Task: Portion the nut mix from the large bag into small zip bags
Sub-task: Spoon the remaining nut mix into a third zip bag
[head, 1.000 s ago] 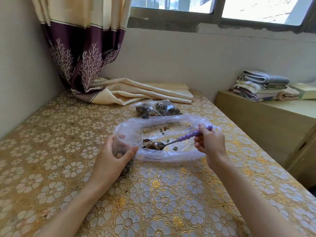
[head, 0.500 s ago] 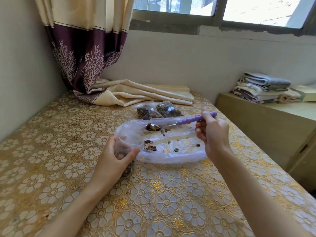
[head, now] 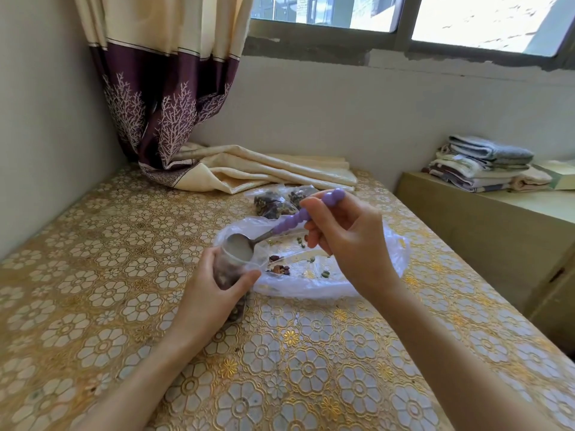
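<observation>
Table: a gold and white flower-pattern tablecloth (head: 93, 306) covered the table, under a window.
Curtain: a cream and purple curtain (head: 165, 98) hung at 11 o'clock, its end lying on the table.
Big bag: the large clear plastic bag (head: 311, 284) lay flat at the middle, with only a few nuts left in it.
Left hand: the left hand (head: 208, 293) was curled around a small clear zip bag (head: 231, 269) of nut mix, held upright.
Right hand: the right hand (head: 345, 241) pinched a spoon with a purple bumpy handle (head: 292, 220), its bowl tipped over the small bag's mouth.
Full bags: two filled small bags (head: 280, 202) lay at 12 o'clock, just behind the big bag.
Towels: folded towels (head: 485, 163) sat on a shelf at 2 o'clock.
</observation>
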`<state>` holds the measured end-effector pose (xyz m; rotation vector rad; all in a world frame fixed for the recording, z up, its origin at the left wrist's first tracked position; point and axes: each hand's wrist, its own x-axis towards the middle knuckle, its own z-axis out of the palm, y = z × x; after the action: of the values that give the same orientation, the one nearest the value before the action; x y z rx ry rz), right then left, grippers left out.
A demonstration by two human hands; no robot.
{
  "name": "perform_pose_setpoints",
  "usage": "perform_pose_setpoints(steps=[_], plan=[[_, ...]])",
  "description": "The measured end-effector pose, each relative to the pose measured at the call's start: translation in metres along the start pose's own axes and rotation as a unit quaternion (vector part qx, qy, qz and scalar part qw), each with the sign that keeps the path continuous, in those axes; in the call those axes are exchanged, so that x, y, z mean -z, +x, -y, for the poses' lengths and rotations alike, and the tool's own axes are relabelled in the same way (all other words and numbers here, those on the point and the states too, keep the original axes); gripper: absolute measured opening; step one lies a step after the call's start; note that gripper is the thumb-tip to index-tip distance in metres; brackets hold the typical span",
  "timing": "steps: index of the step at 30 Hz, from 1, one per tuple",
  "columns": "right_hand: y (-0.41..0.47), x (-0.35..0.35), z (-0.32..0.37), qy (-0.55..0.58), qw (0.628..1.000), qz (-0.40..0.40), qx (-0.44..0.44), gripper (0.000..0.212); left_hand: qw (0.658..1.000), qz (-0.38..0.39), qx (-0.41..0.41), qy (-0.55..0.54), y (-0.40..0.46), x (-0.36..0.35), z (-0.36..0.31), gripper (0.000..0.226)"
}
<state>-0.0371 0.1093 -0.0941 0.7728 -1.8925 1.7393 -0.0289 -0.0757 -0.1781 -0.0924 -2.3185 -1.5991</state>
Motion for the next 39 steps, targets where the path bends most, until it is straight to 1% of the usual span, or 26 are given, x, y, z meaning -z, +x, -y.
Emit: perform_pose_setpoints(steps=[3,5,7,9,11,14,17,23,28,33,36,39], plan=[[-0.001,0.006,-0.001,0.012,1.0,-0.016,-0.001,0.022,1.0,-0.005,0.005,0.002,0.0,0.001,0.001,0.065],[0.0,0.013,-0.004,0.039,0.997,-0.06,-0.026,0.024,1.0,-0.002,0.007,-0.003,0.0,0.0,0.001,0.068],[0.002,0.022,-0.011,0.047,0.989,-0.125,-0.064,0.027,1.0,-0.001,0.009,-0.008,-0.001,0.0,0.001,0.069],[0.002,0.034,-0.021,0.006,0.98,-0.173,-0.099,0.027,1.0,-0.002,0.009,-0.007,-0.001,0.0,0.001,0.066],[-0.001,0.044,-0.033,-0.065,0.972,-0.186,-0.124,0.027,1.0,-0.001,0.011,-0.008,-0.001,0.0,0.002,0.065],[-0.007,0.055,-0.047,-0.123,0.962,-0.181,-0.164,0.028,1.0,-0.004,0.011,-0.007,0.0,0.0,0.003,0.06],[-0.012,0.056,-0.053,-0.128,0.959,-0.171,-0.183,0.028,1.0,-0.007,0.008,-0.012,0.0,0.0,0.003,0.061],[-0.013,0.043,-0.054,-0.086,0.961,-0.132,-0.228,0.027,1.0,-0.011,0.004,-0.011,-0.001,-0.001,0.003,0.06],[-0.013,0.031,-0.054,-0.032,0.957,-0.112,-0.265,0.03,1.0,-0.011,0.007,-0.011,-0.001,-0.001,0.002,0.057],[-0.016,0.026,-0.057,0.039,0.933,-0.093,-0.346,0.032,1.0,-0.02,0.008,0.002,-0.001,-0.001,0.004,0.053],[-0.015,0.023,-0.057,0.062,0.914,-0.097,-0.389,0.036,1.0,-0.019,0.01,0.005,0.0,0.0,0.004,0.053],[-0.014,0.019,-0.058,0.076,0.901,-0.098,-0.416,0.033,1.0,-0.02,0.01,0.003,0.0,0.0,0.005,0.055]])
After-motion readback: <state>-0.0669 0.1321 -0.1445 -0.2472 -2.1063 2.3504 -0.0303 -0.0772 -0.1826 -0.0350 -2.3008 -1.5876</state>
